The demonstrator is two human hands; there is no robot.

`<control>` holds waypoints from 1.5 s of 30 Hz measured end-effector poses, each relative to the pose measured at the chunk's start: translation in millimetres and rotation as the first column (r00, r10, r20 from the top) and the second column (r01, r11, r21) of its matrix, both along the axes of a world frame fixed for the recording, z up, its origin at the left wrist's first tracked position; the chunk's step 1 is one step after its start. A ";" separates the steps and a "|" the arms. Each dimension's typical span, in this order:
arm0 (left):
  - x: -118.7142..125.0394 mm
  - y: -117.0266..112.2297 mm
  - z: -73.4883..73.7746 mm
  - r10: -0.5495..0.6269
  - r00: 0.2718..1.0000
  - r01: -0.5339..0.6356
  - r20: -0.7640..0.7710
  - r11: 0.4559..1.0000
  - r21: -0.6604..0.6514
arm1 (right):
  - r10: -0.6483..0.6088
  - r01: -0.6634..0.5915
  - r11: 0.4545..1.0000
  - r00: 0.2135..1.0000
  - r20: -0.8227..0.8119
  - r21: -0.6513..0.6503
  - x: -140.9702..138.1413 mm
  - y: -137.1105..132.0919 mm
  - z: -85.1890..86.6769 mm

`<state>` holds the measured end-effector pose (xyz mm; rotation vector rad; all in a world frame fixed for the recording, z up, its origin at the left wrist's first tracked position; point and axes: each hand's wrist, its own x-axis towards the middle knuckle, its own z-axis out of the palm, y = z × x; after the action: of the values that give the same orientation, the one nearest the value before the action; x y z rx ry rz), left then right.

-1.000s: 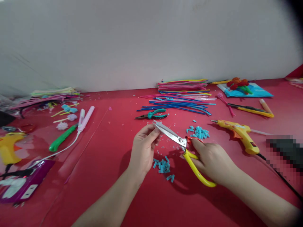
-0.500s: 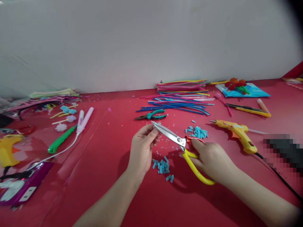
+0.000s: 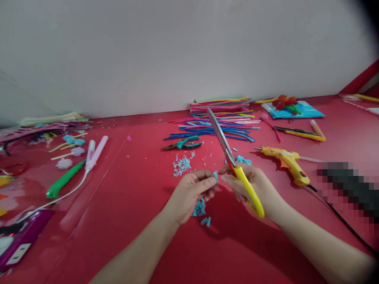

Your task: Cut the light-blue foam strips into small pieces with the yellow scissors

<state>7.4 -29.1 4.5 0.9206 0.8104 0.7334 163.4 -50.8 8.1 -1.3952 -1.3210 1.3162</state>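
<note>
Between the thumb and forefinger of my left hand a short light-blue pipe cleaner piece is pinched. My right hand carries yellow-handled scissors, their blades closed and pointing up and away. The right thumb and fingertips come close to the blue piece; whether they touch it I cannot tell. Below my left hand lies a pile of straight-cut blue pieces, partly hidden by the fingers. Behind my right hand shows part of a pile of trimmed blue pieces. Blue fluff clippings lie beyond my left hand.
Green-handled pliers and long pipe cleaners lie farther back. A yellow glue gun with a black cord is on the right. On the left are a pink heating tool, a green-handled tool and a purple power strip.
The scissors have swung upright, away from my left fingertips, with their blades now closed. Both hands have come together around the blue piece, and the view has shifted slightly right.
</note>
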 end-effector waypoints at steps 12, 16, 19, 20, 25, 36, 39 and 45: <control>6.3 -4.0 0.6 0.049 0.978 -0.023 -0.205 0.992 0.128 | 0.040 -0.049 0.997 0.989 0.141 0.063 1.0 -2.1 2.5; 5.8 -2.4 2.1 0.095 0.969 -0.057 -0.230 0.984 0.169 | 0.022 -0.075 0.984 0.951 0.309 0.161 5.4 0.2 -0.3; 0.1 2.9 0.9 0.249 0.954 -0.221 -0.168 0.960 0.172 | -0.011 -0.119 0.969 0.855 0.519 0.216 12.4 1.3 -1.9; -2.4 5.3 0.5 0.317 0.938 -0.292 -0.139 0.940 0.175 | -0.018 -0.141 0.966 0.798 0.602 0.216 14.4 1.0 -2.3; -13.3 15.0 2.2 0.501 0.865 -0.489 -0.015 0.851 0.191 | -0.030 -0.253 0.947 0.544 0.838 0.198 15.7 -3.4 -6.1; -17.8 15.0 4.8 0.478 0.876 -0.478 0.063 0.844 0.244 | -0.047 -0.386 0.902 0.359 0.932 0.194 16.7 -5.0 -16.5; -18.4 15.2 3.8 0.467 0.881 -0.470 0.071 0.850 0.237 | -0.042 -0.390 0.901 0.362 0.931 0.191 16.7 -6.0 -17.0; -18.1 14.1 4.5 0.453 0.882 -0.470 0.125 0.856 0.214 | -0.047 -0.390 0.897 0.383 0.922 0.208 17.9 -6.0 -18.8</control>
<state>-10.6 -15.0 9.0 0.9147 0.9062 1.3031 181.3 -56.8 -10.6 -1.7613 -2.3738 0.1678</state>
